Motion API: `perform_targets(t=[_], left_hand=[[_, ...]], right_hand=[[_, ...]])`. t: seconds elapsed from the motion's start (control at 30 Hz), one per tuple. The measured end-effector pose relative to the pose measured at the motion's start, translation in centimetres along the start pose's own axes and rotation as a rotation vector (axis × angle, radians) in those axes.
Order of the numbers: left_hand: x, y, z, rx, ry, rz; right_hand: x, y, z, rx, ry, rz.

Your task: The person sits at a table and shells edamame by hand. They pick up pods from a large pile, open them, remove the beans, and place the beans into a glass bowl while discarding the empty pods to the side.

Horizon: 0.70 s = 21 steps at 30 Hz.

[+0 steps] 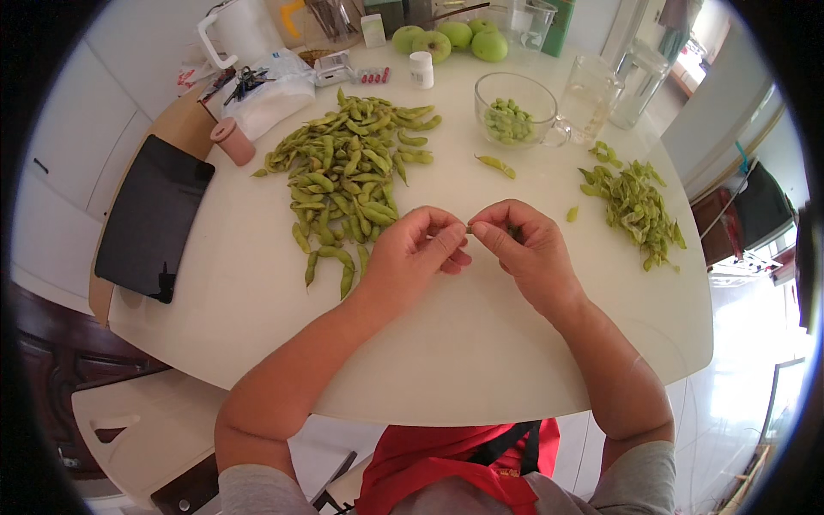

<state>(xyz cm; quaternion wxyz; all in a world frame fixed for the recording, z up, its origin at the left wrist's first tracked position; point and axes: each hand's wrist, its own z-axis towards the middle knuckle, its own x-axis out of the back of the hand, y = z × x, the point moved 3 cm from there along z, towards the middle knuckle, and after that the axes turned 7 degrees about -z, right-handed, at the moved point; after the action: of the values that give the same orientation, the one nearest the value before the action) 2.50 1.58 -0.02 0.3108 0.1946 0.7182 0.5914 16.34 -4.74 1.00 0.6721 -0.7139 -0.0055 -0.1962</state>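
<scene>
My left hand (412, 248) and my right hand (531, 251) meet fingertip to fingertip above the table. Pinched between their thumbs and fingers is a small green soybean pod (469, 229), mostly covered by the fingers. A bit more green shows behind my right thumb, too hidden to name. To the left of my left hand spreads a large heap of unshelled soybean pods (347, 161). Beyond my hands stands a glass cup (479, 106) with shelled green beans (508, 120) inside. One single pod (496, 166) lies just in front of it. Emptied pod shells (637, 206) form a pile at the right.
A black tablet (154, 219) leans at the table's left edge, near a pink cylindrical container (232, 141). Along the back are a white kettle (238, 32), green apples (431, 46), a white bottle (421, 71) and a glass pitcher (589, 96). The white table (450, 360) has a curved edge.
</scene>
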Motion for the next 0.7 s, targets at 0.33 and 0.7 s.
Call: perform_targets(t=[0.33, 0.7], left_hand=[[0.49, -0.63, -0.04, 0.182, -0.143, -0.288], [0.05, -0.14, -0.39, 0.089, -0.132, -0.150]], right_hand=[[-0.06, -0.81, -0.45, 0.252, 0.099, -0.193], [-0.19, -0.97, -0.49, 0.030, -0.066, 0.068]])
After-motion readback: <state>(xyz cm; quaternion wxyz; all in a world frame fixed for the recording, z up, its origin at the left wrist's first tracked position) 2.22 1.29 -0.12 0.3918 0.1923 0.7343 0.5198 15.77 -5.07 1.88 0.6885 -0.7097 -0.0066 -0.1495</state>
